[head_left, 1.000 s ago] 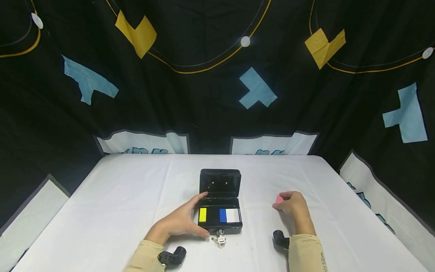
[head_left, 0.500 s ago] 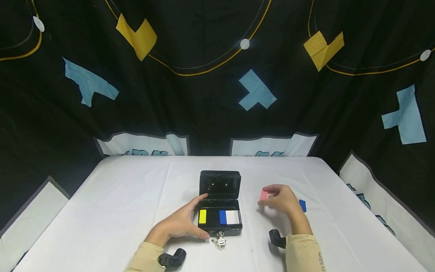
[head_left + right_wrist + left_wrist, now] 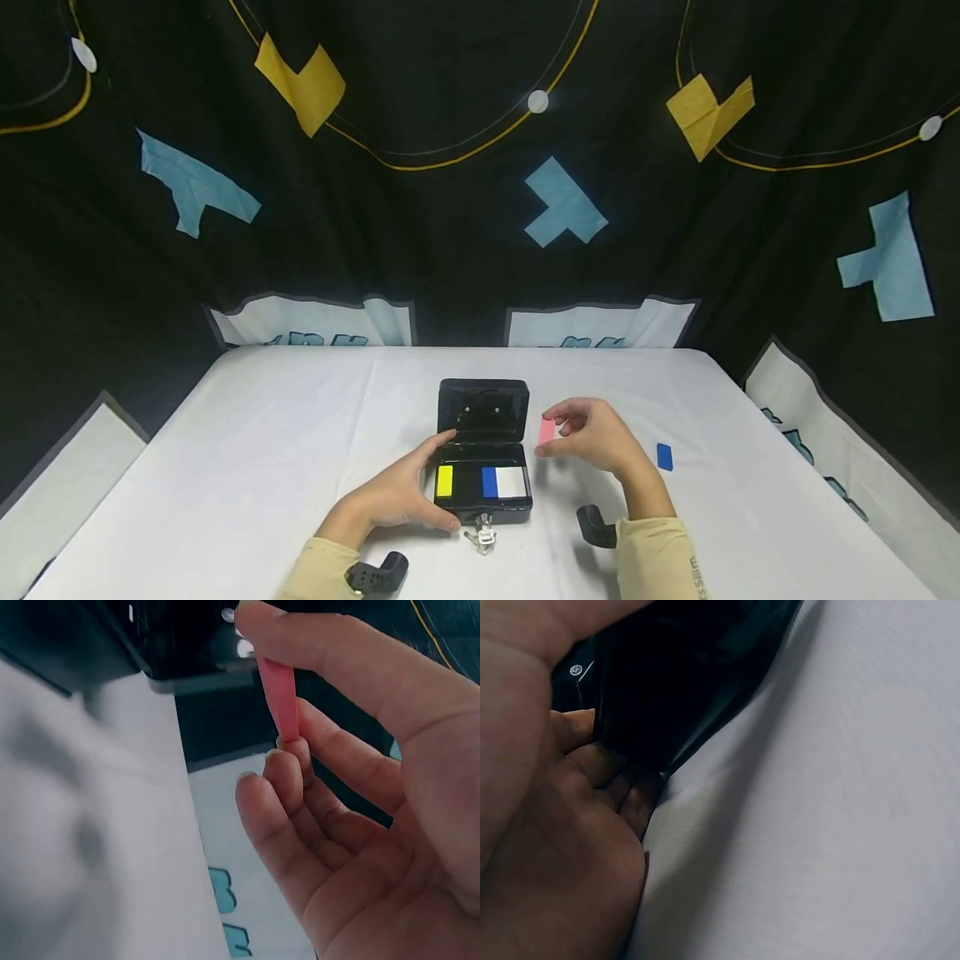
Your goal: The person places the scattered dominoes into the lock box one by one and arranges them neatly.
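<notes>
A black metal cash box [image 3: 468, 502] stands on the table with its lid [image 3: 483, 410] raised; keys [image 3: 483, 535] hang from its front lock. Inside lie a yellow piece [image 3: 444, 481] at the left, with a blue piece [image 3: 489, 482] beside a white piece [image 3: 512, 482] at the right. My left hand [image 3: 393, 492] grips the box's left side, thumb at the front corner and fingers toward the hinge; in the left wrist view the fingers lie against the black wall [image 3: 682, 682]. My right hand [image 3: 600, 433] pinches a thin pink rectangular piece [image 3: 547, 431] between thumb and fingertips, raised just right of the box.
Another blue rectangular piece [image 3: 664, 457] lies on the white tablecloth [image 3: 285, 433] to the right of the right hand. Behind the table hangs a dark curtain [image 3: 420, 250] with blue and yellow shapes. Each wrist wears a black camera mount [image 3: 596, 527].
My right hand has carried the pink piece leftward to beside the box, uncovering the blue piece on the cloth. The left hand stays on the box.
</notes>
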Demonstrator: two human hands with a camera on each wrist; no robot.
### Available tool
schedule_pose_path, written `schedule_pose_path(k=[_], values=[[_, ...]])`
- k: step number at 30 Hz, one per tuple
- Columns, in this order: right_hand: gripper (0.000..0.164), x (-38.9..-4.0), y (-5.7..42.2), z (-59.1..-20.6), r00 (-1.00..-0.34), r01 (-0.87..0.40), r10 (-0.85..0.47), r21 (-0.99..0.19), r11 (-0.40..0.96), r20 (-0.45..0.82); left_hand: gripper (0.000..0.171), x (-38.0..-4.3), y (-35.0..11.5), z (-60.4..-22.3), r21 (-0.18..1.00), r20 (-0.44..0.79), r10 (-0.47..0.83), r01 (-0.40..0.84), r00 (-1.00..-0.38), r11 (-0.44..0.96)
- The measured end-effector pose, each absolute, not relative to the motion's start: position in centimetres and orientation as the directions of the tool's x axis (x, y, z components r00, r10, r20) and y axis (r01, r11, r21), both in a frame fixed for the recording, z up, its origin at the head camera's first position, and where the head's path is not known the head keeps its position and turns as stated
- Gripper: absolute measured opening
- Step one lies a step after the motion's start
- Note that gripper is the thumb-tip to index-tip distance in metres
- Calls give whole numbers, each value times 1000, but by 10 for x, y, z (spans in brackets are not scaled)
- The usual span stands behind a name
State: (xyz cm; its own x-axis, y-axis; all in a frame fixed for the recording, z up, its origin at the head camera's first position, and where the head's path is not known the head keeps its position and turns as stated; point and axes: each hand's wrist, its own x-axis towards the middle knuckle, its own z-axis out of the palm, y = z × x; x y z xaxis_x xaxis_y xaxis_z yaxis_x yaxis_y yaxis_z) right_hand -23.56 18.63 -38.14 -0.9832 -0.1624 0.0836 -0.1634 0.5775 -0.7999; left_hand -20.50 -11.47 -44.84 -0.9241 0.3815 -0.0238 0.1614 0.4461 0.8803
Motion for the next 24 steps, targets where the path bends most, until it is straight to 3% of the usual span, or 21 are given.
schedule_pose_path(k=[12, 24], values=[[44, -231, 146, -389, -893, -369, -431, -761, 534, 130, 124, -202, -118, -447, 884, -38, 387, 149, -921, 442], [41, -225, 106, -406, -848, -448, -523, -650, 614, 91, 122, -202, -120, -447, 888, -39, 414, 158, -910, 432]])
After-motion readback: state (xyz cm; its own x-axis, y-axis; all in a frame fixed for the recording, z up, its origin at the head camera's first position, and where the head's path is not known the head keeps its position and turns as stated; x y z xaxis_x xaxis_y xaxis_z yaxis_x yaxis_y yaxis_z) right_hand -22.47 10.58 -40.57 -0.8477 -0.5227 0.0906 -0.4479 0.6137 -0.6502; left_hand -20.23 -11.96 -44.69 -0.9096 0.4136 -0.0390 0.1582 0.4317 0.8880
